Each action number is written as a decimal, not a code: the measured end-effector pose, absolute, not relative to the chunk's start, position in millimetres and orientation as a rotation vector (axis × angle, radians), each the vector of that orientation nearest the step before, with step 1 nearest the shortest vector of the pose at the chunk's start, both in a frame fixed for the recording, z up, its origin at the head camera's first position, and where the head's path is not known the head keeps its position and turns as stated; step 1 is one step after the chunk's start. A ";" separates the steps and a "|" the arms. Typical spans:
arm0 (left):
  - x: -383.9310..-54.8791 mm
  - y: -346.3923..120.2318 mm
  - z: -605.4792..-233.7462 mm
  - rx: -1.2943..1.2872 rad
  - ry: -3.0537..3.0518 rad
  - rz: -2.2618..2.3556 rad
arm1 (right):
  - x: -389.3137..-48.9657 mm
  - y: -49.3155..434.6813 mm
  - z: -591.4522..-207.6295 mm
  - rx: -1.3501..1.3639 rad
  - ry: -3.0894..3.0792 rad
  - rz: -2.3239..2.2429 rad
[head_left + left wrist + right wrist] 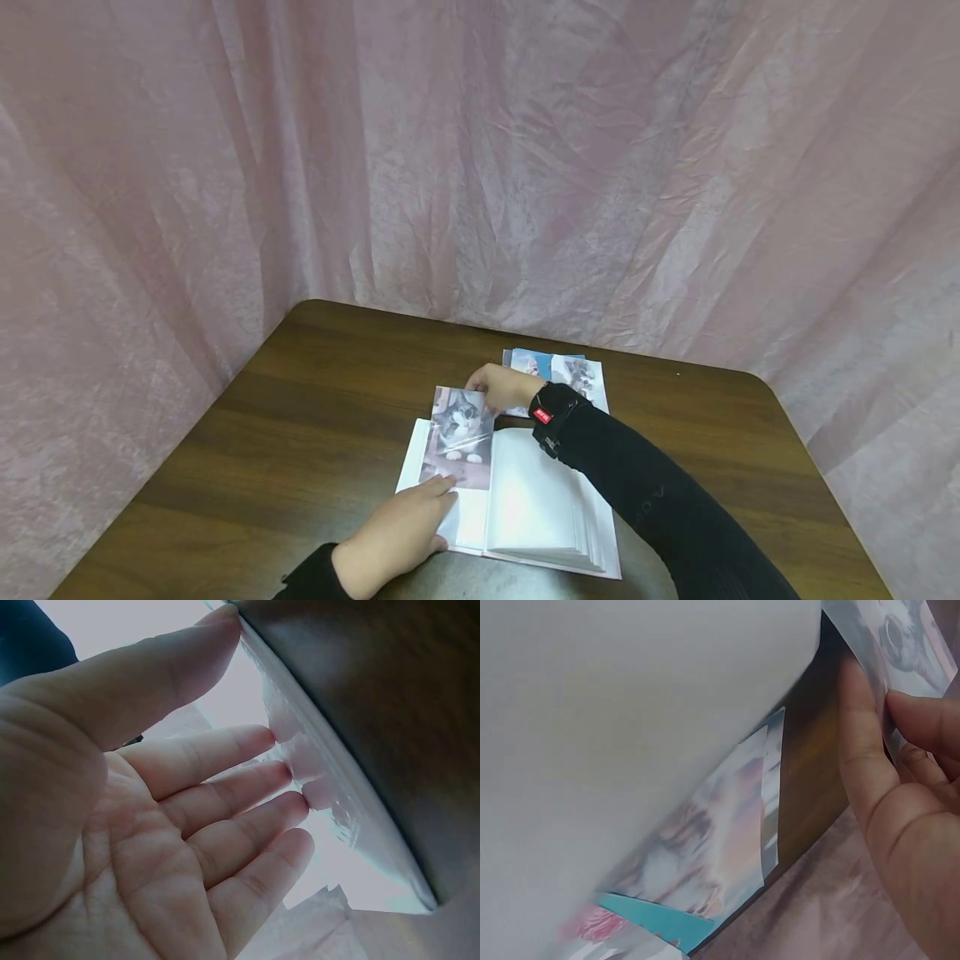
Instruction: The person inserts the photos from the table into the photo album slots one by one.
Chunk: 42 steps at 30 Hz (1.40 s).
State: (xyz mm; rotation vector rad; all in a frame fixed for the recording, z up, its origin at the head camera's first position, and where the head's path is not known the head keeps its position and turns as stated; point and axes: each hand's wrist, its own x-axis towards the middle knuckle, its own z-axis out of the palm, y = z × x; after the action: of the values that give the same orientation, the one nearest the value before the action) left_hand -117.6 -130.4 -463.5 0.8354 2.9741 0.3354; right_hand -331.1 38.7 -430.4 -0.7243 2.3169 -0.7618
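A photo album (pixel 533 492) lies open on the table, its blank right-hand pages turned up. Over its left page is a photo of a grey-and-white cat (pixel 459 425), reaching past the page's top edge. My right hand (pixel 510 387) pinches this photo near its upper right edge; the right wrist view shows thumb and fingers on either side of the photo's edge. My left hand (pixel 401 529) is at the album's lower left, fingertips on the photo's lower end. In the left wrist view its fingers (pixel 247 776) are stretched out against the page, thumb at the album's edge.
Several more photos (pixel 581 379) lie overlapped behind the album, partly hidden by my right hand and forearm. The brown wooden table (pixel 300 417) extends on both sides. A pink curtain (pixel 480 167) hangs behind its far edge.
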 end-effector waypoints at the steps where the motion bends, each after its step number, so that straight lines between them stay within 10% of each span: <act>1: -117.6 -130.3 -463.4 0.834 2.973 0.333 | -330.1 38.0 -430.3 -0.729 2.313 -0.760; 42: -115.0 -129.0 -466.6 0.811 2.973 0.333 | -313.0 16.2 -432.5 -0.933 2.584 -0.406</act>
State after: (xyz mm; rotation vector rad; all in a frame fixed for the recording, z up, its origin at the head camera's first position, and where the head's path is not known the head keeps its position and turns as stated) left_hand -115.0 -129.0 -466.6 0.8110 2.9729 0.3327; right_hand -313.0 16.2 -432.5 -0.9334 2.5836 -0.4056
